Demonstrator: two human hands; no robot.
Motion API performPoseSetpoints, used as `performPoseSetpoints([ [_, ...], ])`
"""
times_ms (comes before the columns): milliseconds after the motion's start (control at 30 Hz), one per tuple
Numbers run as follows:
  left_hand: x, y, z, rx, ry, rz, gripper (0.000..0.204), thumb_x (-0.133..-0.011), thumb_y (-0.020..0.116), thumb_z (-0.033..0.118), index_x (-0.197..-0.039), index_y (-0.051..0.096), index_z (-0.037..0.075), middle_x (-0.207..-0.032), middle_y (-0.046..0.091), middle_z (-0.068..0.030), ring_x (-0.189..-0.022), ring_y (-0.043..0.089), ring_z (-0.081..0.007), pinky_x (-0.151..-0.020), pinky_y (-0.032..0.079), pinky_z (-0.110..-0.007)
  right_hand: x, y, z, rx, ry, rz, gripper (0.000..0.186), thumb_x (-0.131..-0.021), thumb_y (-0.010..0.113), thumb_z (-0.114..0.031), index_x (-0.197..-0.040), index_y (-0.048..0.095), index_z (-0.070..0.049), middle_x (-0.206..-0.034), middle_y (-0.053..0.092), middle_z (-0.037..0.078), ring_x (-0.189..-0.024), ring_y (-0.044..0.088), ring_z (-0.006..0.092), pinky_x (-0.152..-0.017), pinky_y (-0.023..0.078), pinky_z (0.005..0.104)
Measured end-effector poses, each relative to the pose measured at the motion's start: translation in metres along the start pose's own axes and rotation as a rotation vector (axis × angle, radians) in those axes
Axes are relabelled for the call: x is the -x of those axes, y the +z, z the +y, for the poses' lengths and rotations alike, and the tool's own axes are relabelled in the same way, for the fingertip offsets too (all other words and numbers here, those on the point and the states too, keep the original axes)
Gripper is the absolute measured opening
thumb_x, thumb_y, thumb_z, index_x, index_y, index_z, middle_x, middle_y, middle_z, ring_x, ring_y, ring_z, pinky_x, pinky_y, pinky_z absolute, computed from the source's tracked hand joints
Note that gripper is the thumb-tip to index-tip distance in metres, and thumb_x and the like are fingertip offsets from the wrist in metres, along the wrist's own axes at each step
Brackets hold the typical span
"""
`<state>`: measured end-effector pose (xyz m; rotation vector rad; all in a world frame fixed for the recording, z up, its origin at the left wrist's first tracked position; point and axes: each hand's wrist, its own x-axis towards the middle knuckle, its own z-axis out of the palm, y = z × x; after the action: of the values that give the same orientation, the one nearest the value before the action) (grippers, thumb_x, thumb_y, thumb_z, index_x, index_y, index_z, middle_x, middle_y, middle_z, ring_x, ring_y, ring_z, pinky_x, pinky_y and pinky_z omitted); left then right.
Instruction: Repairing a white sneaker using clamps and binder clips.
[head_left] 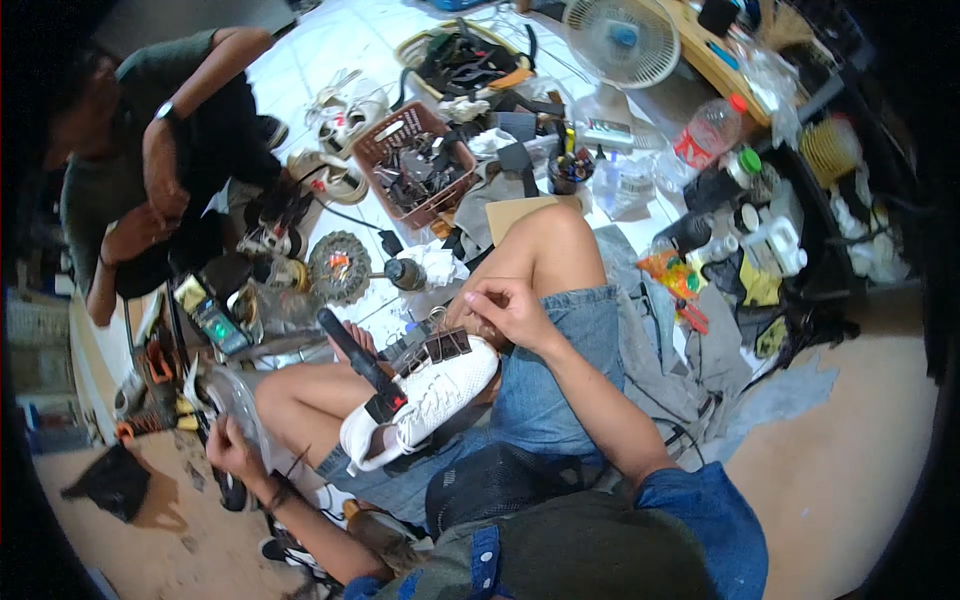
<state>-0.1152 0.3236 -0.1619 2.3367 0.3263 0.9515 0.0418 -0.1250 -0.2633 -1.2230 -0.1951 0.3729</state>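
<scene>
A white knit sneaker [445, 397] lies across my lap, its opening toward me on the left and its toe pointing up to the right. Black binder clips [447, 346] grip its far edge. A black bar clamp [352, 350] with a small red part stands over the shoe's side. My right hand [515, 312] hovers just past the toe end, thumb and fingers pinched together; what they hold, if anything, is too small to tell. Off to the left, my left hand [236, 450] is closed beside a clear plastic bag [232, 400], its contents hidden.
A brown basket [415, 165] full of binder clips stands ahead, near a glass ashtray [340, 263]. Several bottles, including a red-capped one [708, 132], stand at right below a fan [622, 38]. Another person [150, 170] sits at left, close to a lit phone [213, 318]. Red-handled pliers [691, 316] lie right.
</scene>
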Motion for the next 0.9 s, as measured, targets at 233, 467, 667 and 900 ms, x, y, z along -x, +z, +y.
performPoseSetpoints([
  [233, 0.013, -0.029, 0.022, -0.206, 0.027, 0.041, 0.02, -0.091, 0.058, 0.003, -0.074, 0.051, -0.005, -0.063, 0.043, -0.0004, -0.06, 0.038, -0.0113, -0.052, 0.031, -0.031, -0.013, 0.001, -0.008, 0.157, -0.01, -0.06, 0.026, -0.098, 0.068, -0.019, -0.082, 0.068, 0.002, -0.064, 0.064, 0.001, -0.059, 0.059, 0.0061, -0.056, 0.047, 0.0243],
  [467, -0.006, 0.103, 0.113, 1.18, -0.152, -0.304, 0.036, -0.091, 0.054, 0.006, -0.072, 0.024, 0.013, -0.066, 0.021, 0.0009, -0.06, 0.022, -0.0122, -0.057, 0.024, -0.031, -0.01, -0.001, 0.008, 0.131, 0.061, -0.075, 0.027, -0.099, 0.066, -0.022, -0.081, 0.067, -0.001, -0.064, 0.065, 0.001, -0.057, 0.06, 0.0071, -0.054, 0.048, 0.0258],
  [667, -0.013, 0.077, 0.075, 0.136, 0.126, -0.278, 0.032, -0.093, 0.06, 0.005, -0.07, 0.038, -0.001, -0.062, 0.033, 0.0002, -0.057, 0.027, -0.0083, -0.051, 0.021, -0.029, -0.009, -0.007, 0.005, 0.256, -0.006, -0.107, 0.02, -0.098, 0.066, -0.016, -0.092, 0.072, 0.002, -0.074, 0.067, 0.002, -0.067, 0.06, 0.0056, -0.061, 0.048, 0.0236],
  [900, -0.009, -0.011, 0.014, -0.306, 0.105, -0.084, 0.021, -0.096, 0.06, 0.006, -0.08, 0.058, -0.008, -0.062, 0.055, -0.0055, -0.056, 0.047, -0.0123, -0.052, 0.039, -0.03, 0.029, -0.025, -0.045, 0.273, -0.271, 0.119, 0.019, -0.095, 0.071, -0.019, -0.09, 0.072, -0.001, -0.079, 0.07, 0.003, -0.069, 0.064, 0.009, -0.063, 0.051, 0.0242],
])
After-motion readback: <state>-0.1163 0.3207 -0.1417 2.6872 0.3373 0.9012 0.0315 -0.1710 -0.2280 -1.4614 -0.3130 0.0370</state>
